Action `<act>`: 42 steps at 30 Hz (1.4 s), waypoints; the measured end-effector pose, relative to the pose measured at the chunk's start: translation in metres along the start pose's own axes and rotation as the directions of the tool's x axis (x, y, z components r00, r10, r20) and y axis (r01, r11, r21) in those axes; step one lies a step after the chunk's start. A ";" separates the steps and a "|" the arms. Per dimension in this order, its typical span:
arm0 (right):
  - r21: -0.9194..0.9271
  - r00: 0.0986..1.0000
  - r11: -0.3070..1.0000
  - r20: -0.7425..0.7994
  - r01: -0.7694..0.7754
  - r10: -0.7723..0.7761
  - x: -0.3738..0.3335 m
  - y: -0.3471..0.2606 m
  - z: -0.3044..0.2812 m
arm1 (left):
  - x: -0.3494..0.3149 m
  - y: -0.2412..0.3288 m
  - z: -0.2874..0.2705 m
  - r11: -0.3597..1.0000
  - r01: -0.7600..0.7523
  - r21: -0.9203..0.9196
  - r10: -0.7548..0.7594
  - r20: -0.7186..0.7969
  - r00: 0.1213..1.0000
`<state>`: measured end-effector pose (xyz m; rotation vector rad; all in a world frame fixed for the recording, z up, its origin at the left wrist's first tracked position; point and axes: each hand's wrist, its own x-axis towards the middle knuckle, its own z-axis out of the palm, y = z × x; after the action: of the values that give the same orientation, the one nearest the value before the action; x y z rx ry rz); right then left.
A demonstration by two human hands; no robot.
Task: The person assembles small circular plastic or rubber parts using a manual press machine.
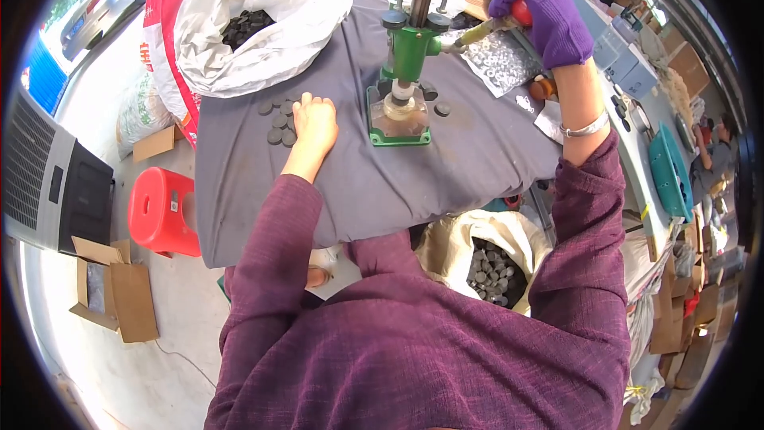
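Observation:
My bare left hand (316, 123) is at the left of the table, beside a small group of dark round discs (280, 121). Its fingers are curled closed, and whatever they hold is hidden. A purple knitted glove covers my right hand (549, 12), which is wrapped around the red knob (521, 12) of a press lever (476, 35). The green hand press (408, 52) stands on the table between my hands. Under its plunger is a pale round die (400, 105) on the base. Two dark discs lie at the press's right side, one of them a loose disc (442, 108).
A white sack (310, 0) of dark pieces sits at the back left of the grey cloth-covered table (350, 183). Clear bagged rings (501, 64) lie right of the press. Below the front edge stands an open sack (446, 251) of grey discs. A red stool (163, 211) is left.

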<state>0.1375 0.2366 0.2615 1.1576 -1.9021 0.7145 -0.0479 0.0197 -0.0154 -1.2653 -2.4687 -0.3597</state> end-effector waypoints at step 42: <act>0.218 0.307 0.443 -0.463 -0.870 0.832 -0.054 -0.104 0.114 | 0.058 0.051 0.017 0.467 0.294 -0.834 -0.364 0.121 0.924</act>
<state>0.2094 0.1286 0.1614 -0.2923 -1.9194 1.3415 -0.0408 0.0980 -0.0034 -0.9528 -2.4911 -1.8749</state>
